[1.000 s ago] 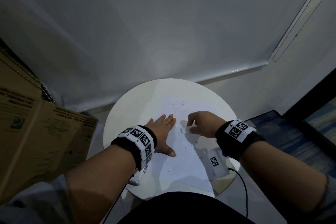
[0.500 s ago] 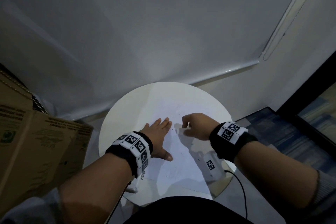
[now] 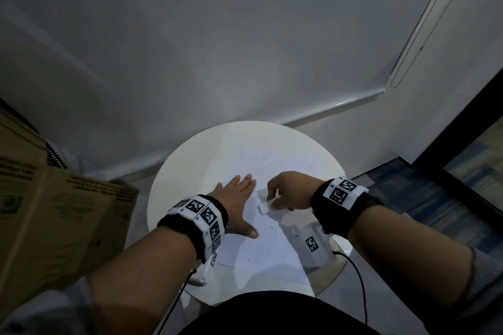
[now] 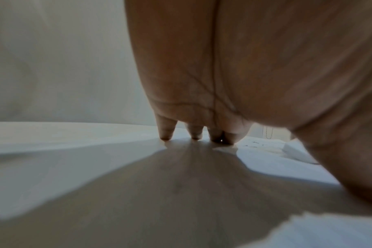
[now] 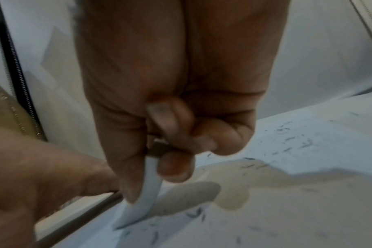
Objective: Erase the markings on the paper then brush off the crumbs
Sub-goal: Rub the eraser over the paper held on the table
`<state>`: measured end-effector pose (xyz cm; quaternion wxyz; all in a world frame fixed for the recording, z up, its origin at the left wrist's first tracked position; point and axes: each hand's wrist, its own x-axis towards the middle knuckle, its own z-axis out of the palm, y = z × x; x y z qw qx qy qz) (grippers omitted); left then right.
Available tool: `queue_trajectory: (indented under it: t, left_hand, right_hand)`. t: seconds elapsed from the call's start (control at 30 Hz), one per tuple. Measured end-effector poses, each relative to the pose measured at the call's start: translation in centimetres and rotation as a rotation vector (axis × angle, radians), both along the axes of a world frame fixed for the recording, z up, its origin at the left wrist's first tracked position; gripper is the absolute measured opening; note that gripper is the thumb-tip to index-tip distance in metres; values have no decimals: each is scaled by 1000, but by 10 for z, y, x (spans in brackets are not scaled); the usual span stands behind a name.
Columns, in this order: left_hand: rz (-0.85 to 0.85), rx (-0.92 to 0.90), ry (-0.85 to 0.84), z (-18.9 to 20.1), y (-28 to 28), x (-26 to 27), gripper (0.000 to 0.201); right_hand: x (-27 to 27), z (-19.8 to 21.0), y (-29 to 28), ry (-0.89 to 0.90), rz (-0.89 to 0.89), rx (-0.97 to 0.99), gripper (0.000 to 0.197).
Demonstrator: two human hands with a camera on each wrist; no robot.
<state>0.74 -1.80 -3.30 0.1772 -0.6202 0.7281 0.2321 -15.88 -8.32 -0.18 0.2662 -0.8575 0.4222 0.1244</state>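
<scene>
A white sheet of paper (image 3: 261, 247) lies on the round white table (image 3: 190, 160). My left hand (image 3: 234, 198) lies flat on the paper's left part, fingers straight (image 4: 193, 134) and thumb spread out. My right hand (image 3: 288, 190) pinches a white eraser (image 3: 263, 202) between thumb and fingers, just to the right of the left hand. In the right wrist view the eraser (image 5: 142, 193) slants down, and its lower end touches the paper (image 5: 308, 209). Dark eraser crumbs (image 3: 272, 163) are scattered over the far part of the sheet, and a few lie nearer (image 5: 193, 214).
A brown cardboard box (image 3: 54, 212) stands close to the table's left side. A small white device with a black marker (image 3: 313, 245) sits on the table under my right wrist, and its black cable (image 3: 359, 285) hangs off the near edge. A white blind (image 3: 245, 35) hangs behind.
My right hand has moved a little left, toward the left hand, and the eraser now shows below its fingers. The left hand stays flat on the paper.
</scene>
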Motion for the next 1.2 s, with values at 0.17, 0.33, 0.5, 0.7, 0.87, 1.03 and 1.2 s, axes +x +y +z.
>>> queue_trajectory:
  t: [0.17, 0.33, 0.5, 0.7, 0.87, 1.03, 1.2]
  left_hand:
    - [1, -1, 0, 1, 1, 0, 119]
    - [-4, -10, -4, 2, 1, 0, 119]
    - [-1, -14, 2, 2, 2, 0, 118]
    - [-6, -19, 4, 2, 2, 0, 118]
    - [2, -20, 11, 2, 3, 1, 117]
    - [-1, -19, 11, 1, 2, 1, 118]
    - [-4, -17, 2, 0, 1, 1, 119]
  right_hand:
    - [3, -5, -13, -93, -126, -173, 17]
    - [3, -4, 1, -6, 26, 46, 8]
    - [5, -4, -14, -98, -114, -150, 18]
    - [5, -7, 3, -15, 73, 5, 13]
    - [9, -6, -13, -62, -46, -180, 20]
    - [4, -3, 5, -3, 107, 52, 13]
    - [4, -4, -11, -42, -17, -148, 22]
